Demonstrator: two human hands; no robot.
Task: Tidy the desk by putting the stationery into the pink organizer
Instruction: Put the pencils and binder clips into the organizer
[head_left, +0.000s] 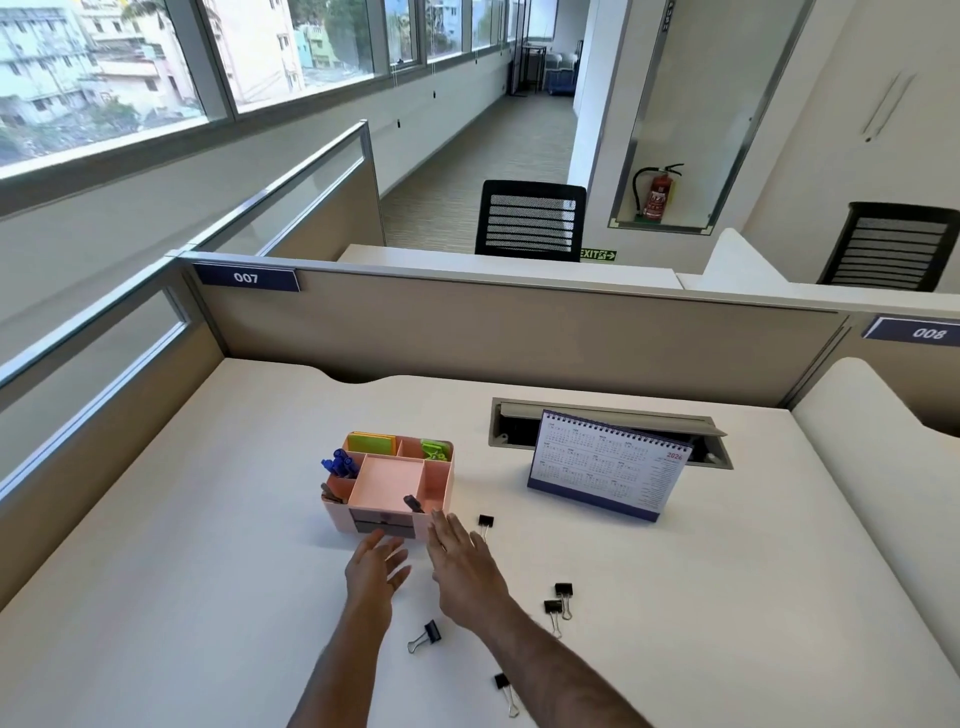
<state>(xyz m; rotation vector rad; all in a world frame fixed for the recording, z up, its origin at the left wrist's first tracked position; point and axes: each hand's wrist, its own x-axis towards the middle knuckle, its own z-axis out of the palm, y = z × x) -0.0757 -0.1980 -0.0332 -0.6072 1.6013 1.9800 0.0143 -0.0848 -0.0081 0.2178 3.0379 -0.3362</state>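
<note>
Five clips (563, 592) lie loose on the tabletop (727, 597). Your hands — left (375, 571), right (462, 566) — hover flat-fingered and empty before the organizer (389, 483), ready to gather them.

Both flat hands, left hand (375, 569) and right hand (464, 566), before the pink organizer (387, 486) amid scattered binder clips (562, 598).

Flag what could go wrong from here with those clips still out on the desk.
1. Five binder clips lie scattered; the nearest one, beside the right forearm, could be swept off the desk.
2. Both hands, left hand and right hand, hover open close to the pink organizer; a nudge might shove it.
</note>
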